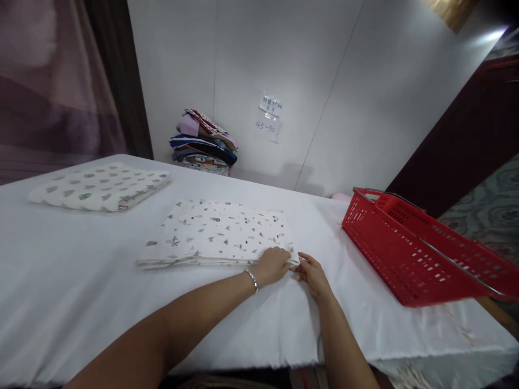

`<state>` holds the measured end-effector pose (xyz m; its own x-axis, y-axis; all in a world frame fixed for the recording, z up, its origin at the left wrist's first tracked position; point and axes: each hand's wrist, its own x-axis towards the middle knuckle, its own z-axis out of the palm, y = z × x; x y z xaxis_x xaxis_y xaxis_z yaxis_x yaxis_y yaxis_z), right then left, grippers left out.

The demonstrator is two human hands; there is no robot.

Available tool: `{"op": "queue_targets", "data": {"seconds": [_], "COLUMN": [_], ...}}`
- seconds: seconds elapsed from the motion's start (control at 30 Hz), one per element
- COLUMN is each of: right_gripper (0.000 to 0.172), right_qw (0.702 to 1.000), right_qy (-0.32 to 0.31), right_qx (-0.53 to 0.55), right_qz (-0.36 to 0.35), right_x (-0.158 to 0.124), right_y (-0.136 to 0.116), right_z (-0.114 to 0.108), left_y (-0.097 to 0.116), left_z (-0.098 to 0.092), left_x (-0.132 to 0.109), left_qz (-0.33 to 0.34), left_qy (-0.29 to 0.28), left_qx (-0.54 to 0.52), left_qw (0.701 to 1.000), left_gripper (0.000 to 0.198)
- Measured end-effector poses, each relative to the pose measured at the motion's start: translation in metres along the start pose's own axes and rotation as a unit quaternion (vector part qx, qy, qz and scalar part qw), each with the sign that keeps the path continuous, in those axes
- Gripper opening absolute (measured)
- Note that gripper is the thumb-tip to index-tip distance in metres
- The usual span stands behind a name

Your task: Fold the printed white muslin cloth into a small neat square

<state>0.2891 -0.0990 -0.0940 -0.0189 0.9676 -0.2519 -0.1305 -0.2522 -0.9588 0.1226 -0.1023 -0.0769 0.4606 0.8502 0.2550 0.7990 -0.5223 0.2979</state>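
Observation:
A folded white cloth (227, 229) with small grey and brown prints lies flat in front of me, its layered edge facing my body. At its near right corner, my left hand (273, 265), with a silver bracelet at the wrist, is curled closed on the fabric. Just to the right, my right hand (311, 275) pinches the tip of that same corner between thumb and fingers. The fingertips of both hands are partly hidden by the cloth and by each other.
Another folded cloth with green-grey prints (101, 186) lies at the back left of the white-covered table (101, 302). A red plastic basket (405, 248) with metal handles stands on the right. Behind the table's far edge rises a pile of folded fabrics (205, 143), near a wall with paper labels (268, 127).

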Motion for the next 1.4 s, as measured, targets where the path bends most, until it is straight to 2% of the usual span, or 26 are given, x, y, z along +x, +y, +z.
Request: {"op": "queue_targets", "data": {"seconds": [0.1, 0.17, 0.23, 0.33, 0.47, 0.57, 0.63, 0.87, 1.0, 1.17, 1.3, 1.4], "right_gripper": [0.043, 0.046, 0.051, 0.05, 0.032, 0.027, 0.027, 0.029, 0.032, 0.035, 0.034, 0.031], "right_qw": [0.998, 0.986, 0.951, 0.877, 0.793, 0.753, 0.738, 0.717, 0.707, 0.682, 0.647, 0.611], "right_qy": [0.003, 0.034, 0.056, 0.039, 0.001, 0.004, 0.013, 0.036, 0.049, 0.051, 0.04, 0.035], "right_qx": [-0.047, -0.126, -0.221, -0.333, -0.438, -0.48, -0.497, -0.526, -0.541, -0.57, -0.595, -0.618], "right_qz": [-0.032, -0.105, -0.21, -0.345, -0.424, -0.449, -0.455, -0.456, -0.453, -0.455, -0.475, -0.494], "right_x": [0.002, 0.004, 0.006, 0.006, 0.006, 0.006, 0.005, 0.006, 0.006, 0.008, 0.01, 0.009], "right_y": [0.006, 0.011, 0.015, 0.017, 0.012, 0.01, 0.011, 0.018, 0.022, 0.026, 0.028, 0.027], "right_z": [-0.004, -0.009, -0.012, -0.012, -0.006, -0.006, -0.008, -0.016, -0.019, -0.021, -0.02, -0.014], "left_y": [0.001, 0.002, 0.003, 0.005, 0.006, 0.004, 0.0, -0.039, -0.071, -0.115, -0.144, -0.153], "left_z": [-0.002, -0.003, -0.003, -0.002, 0.001, 0.003, 0.002, -0.013, -0.032, -0.065, -0.085, -0.091], "left_x": [0.002, 0.003, 0.003, 0.003, 0.0, -0.007, -0.013, -0.046, -0.079, -0.134, -0.175, -0.192], "left_qz": [-0.018, -0.022, -0.021, -0.014, -0.011, -0.012, -0.015, -0.028, -0.061, -0.129, -0.18, -0.179], "left_qy": [0.001, 0.002, 0.003, 0.002, -0.004, -0.001, 0.003, 0.008, 0.028, 0.05, 0.073, 0.079], "left_qx": [0.001, 0.005, 0.009, 0.011, 0.013, 0.025, 0.046, 0.114, 0.146, 0.175, 0.197, 0.195], "left_qw": [1.0, 1.0, 1.0, 1.0, 1.0, 1.0, 0.999, 0.993, 0.987, 0.975, 0.961, 0.961], "left_gripper": [0.019, 0.021, 0.022, 0.02, 0.018, 0.019, 0.021, 0.026, 0.025, 0.028, 0.03, 0.032]}}
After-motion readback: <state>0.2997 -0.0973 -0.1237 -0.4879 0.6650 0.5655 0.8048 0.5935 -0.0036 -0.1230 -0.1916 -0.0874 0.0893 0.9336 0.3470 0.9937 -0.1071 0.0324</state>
